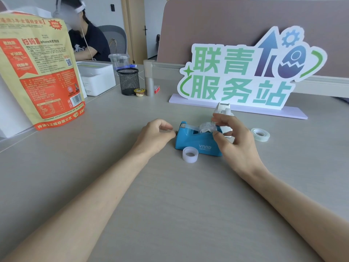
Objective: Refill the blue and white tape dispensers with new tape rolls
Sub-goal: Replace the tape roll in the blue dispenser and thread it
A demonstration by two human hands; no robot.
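At the middle of the desk (170,195), the right hand (234,140) pinches the tape roll (206,127) seated in the blue dispenser (196,140) while the left hand's (155,134) grip pinches the strip's end near the cutter, where slack tape could likely stick to itself.

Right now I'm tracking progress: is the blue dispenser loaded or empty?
Loaded. A clear tape roll sits in the blue dispenser, its strip running to the cutter; the right hand rests on the roll.
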